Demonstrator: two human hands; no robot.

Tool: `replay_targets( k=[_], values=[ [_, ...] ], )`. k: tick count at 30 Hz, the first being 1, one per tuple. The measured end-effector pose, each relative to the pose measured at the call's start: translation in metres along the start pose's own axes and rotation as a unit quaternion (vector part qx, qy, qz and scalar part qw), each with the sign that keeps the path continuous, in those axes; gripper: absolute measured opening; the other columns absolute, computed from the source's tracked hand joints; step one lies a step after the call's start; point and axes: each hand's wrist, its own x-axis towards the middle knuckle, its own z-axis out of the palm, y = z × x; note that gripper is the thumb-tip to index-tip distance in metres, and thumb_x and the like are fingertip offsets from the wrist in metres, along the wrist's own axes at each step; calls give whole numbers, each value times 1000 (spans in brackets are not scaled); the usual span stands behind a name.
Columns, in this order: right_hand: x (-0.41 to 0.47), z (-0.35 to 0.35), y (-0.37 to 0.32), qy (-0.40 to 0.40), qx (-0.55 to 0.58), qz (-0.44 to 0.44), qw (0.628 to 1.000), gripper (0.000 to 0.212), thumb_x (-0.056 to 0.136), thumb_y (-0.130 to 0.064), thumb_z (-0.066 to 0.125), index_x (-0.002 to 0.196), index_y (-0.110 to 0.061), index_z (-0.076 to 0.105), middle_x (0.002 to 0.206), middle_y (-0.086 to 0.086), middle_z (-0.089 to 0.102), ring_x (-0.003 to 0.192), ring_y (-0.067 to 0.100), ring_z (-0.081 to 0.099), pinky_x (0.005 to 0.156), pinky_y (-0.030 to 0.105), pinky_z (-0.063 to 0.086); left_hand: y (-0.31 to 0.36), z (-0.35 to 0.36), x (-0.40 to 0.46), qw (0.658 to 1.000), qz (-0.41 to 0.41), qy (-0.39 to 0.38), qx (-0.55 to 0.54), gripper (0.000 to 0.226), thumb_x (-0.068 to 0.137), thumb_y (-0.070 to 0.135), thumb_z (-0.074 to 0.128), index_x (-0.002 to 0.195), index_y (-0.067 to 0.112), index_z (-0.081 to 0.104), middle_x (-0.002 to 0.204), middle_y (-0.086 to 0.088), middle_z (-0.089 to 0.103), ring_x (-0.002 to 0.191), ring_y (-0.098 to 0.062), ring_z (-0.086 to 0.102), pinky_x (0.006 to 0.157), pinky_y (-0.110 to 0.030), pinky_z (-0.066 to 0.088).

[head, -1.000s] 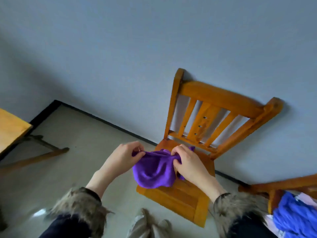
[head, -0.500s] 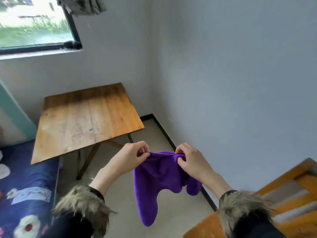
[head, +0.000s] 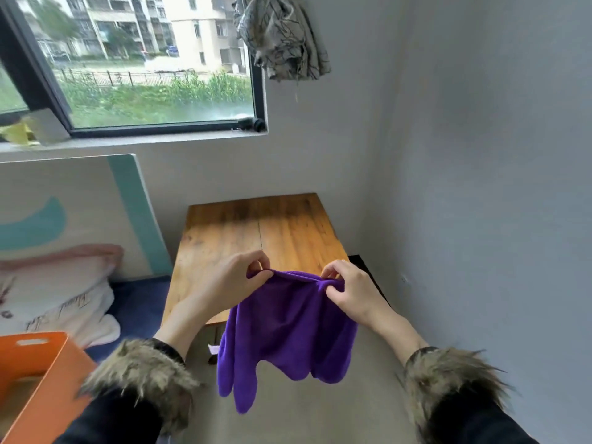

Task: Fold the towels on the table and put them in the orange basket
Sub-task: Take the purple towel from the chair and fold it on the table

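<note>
A purple towel (head: 288, 331) hangs in the air in front of me, above the floor and just before the near edge of the wooden table (head: 262, 235). My left hand (head: 234, 283) pinches its top edge at the left and my right hand (head: 349, 290) pinches the same edge at the right, so the cloth droops in loose folds below. The orange basket (head: 48, 373) stands at the lower left, partly behind my left fur-trimmed sleeve. The table's top shows bare wood.
A bed with a dark blue sheet (head: 137, 309) and a white pillow (head: 54, 299) lies left of the table. A window (head: 153, 65) and a hanging bundled cloth (head: 285, 36) are above. A grey wall (head: 480, 187) closes the right side.
The view has swung left from the wooden chair to the table and window. Both hands have kept hold of the purple towel, which now hangs spread wider between them.
</note>
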Motion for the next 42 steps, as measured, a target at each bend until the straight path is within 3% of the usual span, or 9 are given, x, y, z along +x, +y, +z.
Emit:
replay_targets(
  k=[4, 10, 12, 15, 20, 27, 33, 36, 42],
  values=[
    [60, 16, 0, -21, -11, -17, 1000, 14, 85, -12, 56, 95, -22, 57, 94, -8, 54, 86, 4, 52, 70, 6, 39, -38, -14, 33, 999, 4, 43, 29, 18, 85, 18, 65, 77, 29, 52, 59, 16, 48, 54, -1, 43, 57, -15, 36],
    [156, 33, 15, -82, -5, -28, 996, 24, 84, -18, 54, 107, -22, 57, 103, -8, 55, 97, 5, 54, 77, 9, 41, -91, -24, 100, 997, -30, 63, 40, 19, 86, 22, 64, 76, 31, 51, 61, 14, 50, 54, -4, 42, 61, -31, 44],
    [185, 35, 19, -107, -11, -30, 994, 26, 85, -32, 55, 110, -25, 55, 107, -9, 57, 102, 9, 55, 84, 22, 45, -101, -27, 124, 996, -43, 69, 28, 17, 86, 19, 64, 76, 28, 53, 62, 11, 52, 55, -6, 42, 61, -32, 44],
    [228, 37, 22, -104, -84, -48, 990, 37, 83, -58, 53, 105, -29, 55, 100, -12, 59, 91, 9, 57, 75, 26, 46, -110, -31, 160, 996, -46, 71, 19, 18, 87, 18, 62, 76, 27, 52, 60, 10, 51, 54, -7, 44, 57, -21, 39],
    [291, 44, 28, -39, -101, -90, 990, 15, 93, -32, 52, 100, -22, 60, 97, -5, 65, 87, 17, 61, 77, 34, 53, -132, -35, 205, 997, -56, 56, 6, 17, 89, 18, 60, 78, 28, 52, 59, 11, 50, 57, -4, 46, 55, -16, 38],
    [362, 53, 36, 12, -6, -55, 998, 15, 90, -31, 60, 88, -16, 64, 80, -3, 66, 74, 15, 59, 66, 31, 49, -188, -45, 249, 995, -96, 22, -29, 9, 88, 26, 63, 82, 28, 57, 68, 10, 53, 60, -4, 46, 59, -14, 39],
    [413, 72, 38, 57, 58, -6, 997, 8, 87, -20, 65, 80, -18, 61, 73, -10, 59, 68, 4, 53, 60, 8, 39, -255, -53, 274, 991, -132, -13, -6, 13, 87, 21, 64, 81, 27, 55, 77, 14, 53, 68, -3, 48, 60, -9, 38],
    [433, 80, 42, 94, 90, 30, 991, 9, 83, -13, 68, 78, -16, 61, 74, -4, 60, 68, 10, 53, 61, 11, 39, -287, -62, 282, 987, -162, 4, -9, 24, 86, 20, 66, 74, 34, 50, 76, 10, 54, 67, -5, 49, 58, -10, 38],
    [458, 83, 53, 163, 79, 58, 982, 20, 80, -16, 71, 69, -24, 56, 60, -11, 54, 59, 3, 50, 56, 8, 36, -321, -70, 297, 977, -211, 33, -10, 16, 87, 34, 63, 72, 29, 57, 67, 9, 60, 62, -6, 54, 53, -15, 40]
  ],
)
